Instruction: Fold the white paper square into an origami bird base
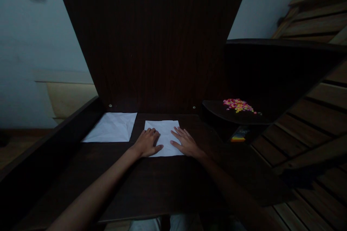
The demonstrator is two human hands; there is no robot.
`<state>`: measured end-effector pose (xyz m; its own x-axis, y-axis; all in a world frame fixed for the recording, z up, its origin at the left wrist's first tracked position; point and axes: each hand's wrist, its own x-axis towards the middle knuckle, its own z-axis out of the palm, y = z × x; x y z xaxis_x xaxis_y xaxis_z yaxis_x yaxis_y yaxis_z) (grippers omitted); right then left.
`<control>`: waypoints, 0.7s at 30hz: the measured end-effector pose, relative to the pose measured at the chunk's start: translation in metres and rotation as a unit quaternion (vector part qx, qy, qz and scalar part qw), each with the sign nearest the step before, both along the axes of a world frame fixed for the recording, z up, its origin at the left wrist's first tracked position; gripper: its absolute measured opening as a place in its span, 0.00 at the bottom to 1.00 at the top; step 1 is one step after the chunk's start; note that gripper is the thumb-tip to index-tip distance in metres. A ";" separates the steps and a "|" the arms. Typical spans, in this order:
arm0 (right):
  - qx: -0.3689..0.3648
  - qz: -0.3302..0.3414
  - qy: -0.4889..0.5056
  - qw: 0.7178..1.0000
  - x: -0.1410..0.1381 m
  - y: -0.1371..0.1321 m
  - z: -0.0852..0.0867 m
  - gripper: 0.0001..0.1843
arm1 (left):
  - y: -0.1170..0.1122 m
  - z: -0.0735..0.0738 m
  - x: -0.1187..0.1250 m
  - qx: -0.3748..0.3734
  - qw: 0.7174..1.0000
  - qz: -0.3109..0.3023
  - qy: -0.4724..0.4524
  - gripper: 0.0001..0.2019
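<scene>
Head view: I see, remotely, paper (pixel 165 137) with the worktop (pixel 162 184) beneath it; left hand (pixel 147 142) on its left side, right hand (pixel 187 143) on its right, both grips open, palms down, presumably keeping it flat.

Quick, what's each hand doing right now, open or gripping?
Left hand: open, resting on the nearer white sheet.
Right hand: open, resting there too.

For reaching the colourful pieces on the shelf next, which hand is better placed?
Probably the right hand: it rests on the right side of the white sheet, nearer the colourful pieces on the curved shelf. The left hand lies on the sheet's left side, farther from them.
</scene>
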<state>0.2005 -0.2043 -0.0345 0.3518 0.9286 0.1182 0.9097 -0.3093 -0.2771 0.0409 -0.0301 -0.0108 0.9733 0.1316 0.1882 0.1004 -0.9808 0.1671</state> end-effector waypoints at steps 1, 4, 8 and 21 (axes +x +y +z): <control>0.012 -0.009 -0.005 1.000 0.002 0.001 0.001 0.32 | 0.000 0.000 0.005 -0.004 1.000 0.000 -0.015 0.23; 0.044 -0.027 -0.022 0.998 0.009 0.005 0.002 0.24 | 0.003 -0.007 0.019 -0.021 0.998 0.002 -0.055 0.22; 0.048 -0.012 -0.034 0.998 0.016 0.009 -0.001 0.25 | 0.009 -0.023 0.028 -0.059 0.997 -0.004 -0.042 0.30; -0.036 0.008 -0.023 0.999 0.019 0.011 -0.007 0.44 | 0.015 -0.031 0.029 -0.053 0.998 0.039 0.024 0.40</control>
<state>0.2191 -0.1930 -0.0413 0.3321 0.9409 0.0663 0.9259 -0.3118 -0.2131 0.0698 -0.0149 -0.0422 0.9670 0.2241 0.1216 0.1863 -0.9466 0.2630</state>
